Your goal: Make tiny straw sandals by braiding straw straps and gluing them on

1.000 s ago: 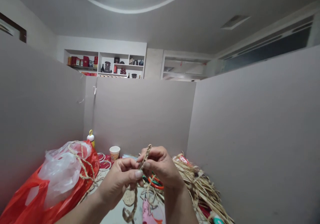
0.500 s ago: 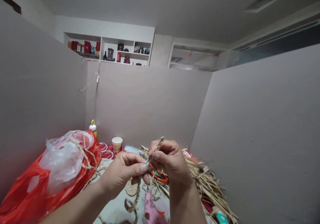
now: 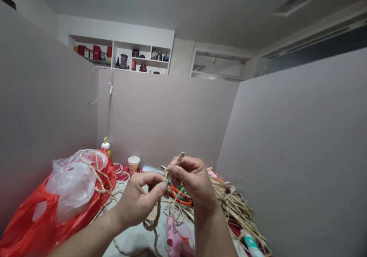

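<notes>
My left hand [image 3: 137, 201] and my right hand [image 3: 190, 180] are raised together over the table, both pinched on a braided straw cord [image 3: 178, 160]. The cord's tip sticks up above my right fingers. Its long end hangs down below my left hand in a loop [image 3: 151, 222] and trails onto the table. Both hands have their fingers closed on the braid, thumbs and forefingers nearly touching each other.
A red plastic bag [image 3: 34, 222] with a clear bag [image 3: 71, 182] and more braid lies at the left. Loose straw [image 3: 232, 207], orange and green rings [image 3: 179, 195], a pink glue gun [image 3: 174, 241], a paper cup [image 3: 133, 163] and a yellow bottle [image 3: 106, 145] stand around. Grey partitions enclose the table.
The view has tipped down slightly and the hands sit a little higher and further right. The hanging loop of braid has swung; both hands keep their pinch on the cord.
</notes>
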A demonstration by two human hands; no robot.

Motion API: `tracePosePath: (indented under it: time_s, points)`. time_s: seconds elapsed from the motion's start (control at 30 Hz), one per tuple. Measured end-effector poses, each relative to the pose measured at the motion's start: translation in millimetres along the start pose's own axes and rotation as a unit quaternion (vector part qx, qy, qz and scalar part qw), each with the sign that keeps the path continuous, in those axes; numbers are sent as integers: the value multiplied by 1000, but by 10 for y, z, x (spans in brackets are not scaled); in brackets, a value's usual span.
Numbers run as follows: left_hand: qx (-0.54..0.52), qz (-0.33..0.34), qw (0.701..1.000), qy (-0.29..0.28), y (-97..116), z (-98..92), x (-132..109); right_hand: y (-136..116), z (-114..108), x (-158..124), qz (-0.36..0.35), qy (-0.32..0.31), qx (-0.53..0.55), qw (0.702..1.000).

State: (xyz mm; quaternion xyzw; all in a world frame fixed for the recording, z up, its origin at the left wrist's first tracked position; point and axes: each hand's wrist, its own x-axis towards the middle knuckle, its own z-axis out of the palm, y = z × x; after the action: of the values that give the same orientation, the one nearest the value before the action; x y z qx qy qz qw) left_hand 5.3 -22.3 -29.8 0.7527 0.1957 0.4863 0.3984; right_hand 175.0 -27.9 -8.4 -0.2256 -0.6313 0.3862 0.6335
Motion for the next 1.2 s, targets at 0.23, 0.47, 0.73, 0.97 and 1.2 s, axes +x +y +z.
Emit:
tracePosePath:
  time_s: [0.23,0.47,0.73,0.97,1.2]
  points:
    - [-235,-74,968,-38,-15,-56,58,52,-1,-9,25,-24,19,999]
    - [-274,-90,957,-17,29,-36,35,42,-14,-28,27,-29,27,999]
    - [-249,-100,963,2,57,-63,48,-38,-41,-25,-7,51,33,998]
    - [-207,-97,974,6,66,-20,42,-34,-27,-40,-4,52,-38,998]
    - [-206,-83,975,-10,1,-152,89,-85,-18,-44,-43,131,-44,989]
